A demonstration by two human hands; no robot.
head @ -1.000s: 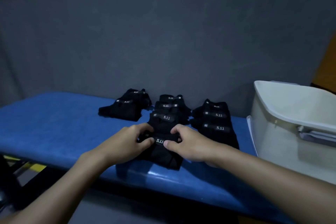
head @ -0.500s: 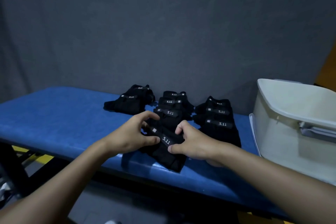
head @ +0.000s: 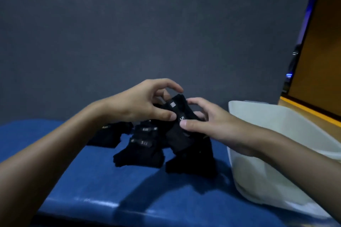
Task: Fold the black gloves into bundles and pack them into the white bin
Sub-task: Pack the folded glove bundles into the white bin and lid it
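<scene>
Step in hand: folding. One black glove (head: pixel 180 129) is held in the air between both hands, above the blue surface (head: pixel 92 190) and just left of the white bin (head: pixel 258 180).

Left hand (head: pixel 144 103): thumb pressed on the labelled strap, fingers (head: pixel 164 83) curled over the glove's upper end. This is a pinch grip.
Right hand (head: pixel 208 123): thumb on the front of the glove just below the left thumb, the other fingers wrapped behind it. This is also a firm hold.

The glove hangs partly doubled, with its lower end loose and not yet a bundle.

Three dark stacks of gloves (head: pixel 140 150) lie on the surface under the hands. Label strips show on the middle stack. In the dim light, the outlines of the left and right stacks are hard to separate.

Bin: no glove shows in the visible part of the interior, and the right forearm hides some of it. Judged: packing is at an early stage.

Next move, as judged: tuck the loose lower end up and into the cuff to lock the bundle. The pinch should hold throughout, since soft fabric is likely to spring open. One hand can then carry the bundle right, over the rim, and set it down inside.
</scene>
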